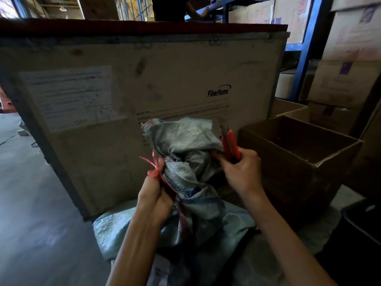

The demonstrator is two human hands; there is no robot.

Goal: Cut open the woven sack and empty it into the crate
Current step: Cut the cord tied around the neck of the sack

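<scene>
A pale woven sack (189, 141) with blue stripes stands upright in front of me, its gathered neck raised. My left hand (158, 193) grips the neck's left side together with a red plastic tie (153, 168). My right hand (241, 170) pinches the neck's right side and also holds a red-handled utility knife (229, 141), blade pointing up. A black crate's corner (362, 223) shows at the lower right.
A big plywood crate marked FiberHome (144, 83) stands close behind the sack. An open brown cardboard box (299, 145) sits at the right, with stacked cartons and blue racking (309, 48) beyond. A person stands at the back. Concrete floor (31, 193) lies to the left.
</scene>
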